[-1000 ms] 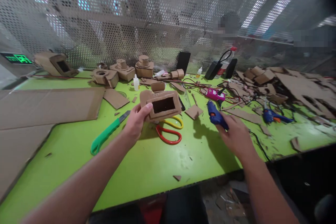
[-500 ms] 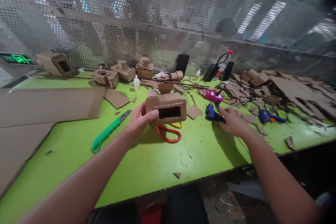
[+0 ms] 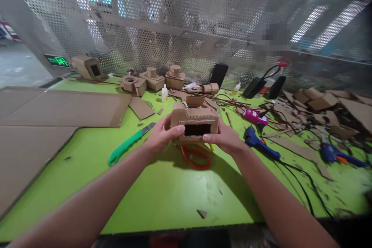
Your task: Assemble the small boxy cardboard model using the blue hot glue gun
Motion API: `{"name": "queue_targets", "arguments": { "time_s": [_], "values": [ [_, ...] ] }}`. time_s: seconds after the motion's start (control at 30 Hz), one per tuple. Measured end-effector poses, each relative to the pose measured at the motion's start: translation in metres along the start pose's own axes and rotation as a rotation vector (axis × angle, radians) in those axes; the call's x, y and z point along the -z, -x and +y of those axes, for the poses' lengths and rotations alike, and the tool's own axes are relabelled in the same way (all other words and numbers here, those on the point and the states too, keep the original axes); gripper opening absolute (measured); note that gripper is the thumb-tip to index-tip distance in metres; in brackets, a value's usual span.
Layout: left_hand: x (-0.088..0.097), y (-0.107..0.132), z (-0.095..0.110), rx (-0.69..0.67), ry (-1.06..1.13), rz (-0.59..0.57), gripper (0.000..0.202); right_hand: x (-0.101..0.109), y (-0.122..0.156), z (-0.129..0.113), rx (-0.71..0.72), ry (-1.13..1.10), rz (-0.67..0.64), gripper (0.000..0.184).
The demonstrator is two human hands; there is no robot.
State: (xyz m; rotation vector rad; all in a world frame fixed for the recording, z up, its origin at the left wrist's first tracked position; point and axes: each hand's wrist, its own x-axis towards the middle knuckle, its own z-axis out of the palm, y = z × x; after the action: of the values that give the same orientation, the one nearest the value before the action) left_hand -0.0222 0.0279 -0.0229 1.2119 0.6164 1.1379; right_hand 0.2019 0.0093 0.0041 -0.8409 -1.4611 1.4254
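Note:
Between my two hands is a cardboard camera (image 3: 200,114), its rectangular opening facing me and a small flap standing on top. My left hand (image 3: 162,133) grips its left end, thumb on the front face. On the right end, my right hand (image 3: 225,135) is closed round it, thumb at the opening's lower corner. Just beneath lie scissors with red and yellow handles (image 3: 197,159), their blades hidden. A green utility knife (image 3: 128,147) rests left of my left hand. Right of my right hand lies a blue glue gun (image 3: 260,143) with a black cord.
Large cardboard sheets (image 3: 66,108) cover the left side. Along the back stand several cardboard cameras (image 3: 152,79) and a small glue bottle (image 3: 164,93). A pink power strip (image 3: 255,116), another blue glue gun (image 3: 340,153) and cardboard scraps (image 3: 316,102) spread across the right.
My right hand has let go of the blue glue gun and moved left onto the cardboard camera. The glue gun now lies on the table. The view has turned slightly left.

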Motion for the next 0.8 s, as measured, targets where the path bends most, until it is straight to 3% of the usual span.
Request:
{"name": "queue_targets", "arguments": {
  "time_s": [0.4, 0.6, 0.8],
  "values": [
    [-0.012, 0.003, 0.006, 0.043, -0.02, 0.008, 0.067, 0.0, 0.007, 0.011, 0.055, -0.013, 0.067, 0.113],
    [-0.023, 0.005, 0.026, -0.018, -0.142, 0.062, 0.059, -0.009, 0.011, 0.008, 0.065, -0.087, 0.052, 0.096],
    [-0.03, 0.013, 0.051, 0.015, -0.195, 0.003, 0.058, -0.021, 0.015, 0.012, 0.004, -0.177, 0.016, 0.081]
  ]
}}
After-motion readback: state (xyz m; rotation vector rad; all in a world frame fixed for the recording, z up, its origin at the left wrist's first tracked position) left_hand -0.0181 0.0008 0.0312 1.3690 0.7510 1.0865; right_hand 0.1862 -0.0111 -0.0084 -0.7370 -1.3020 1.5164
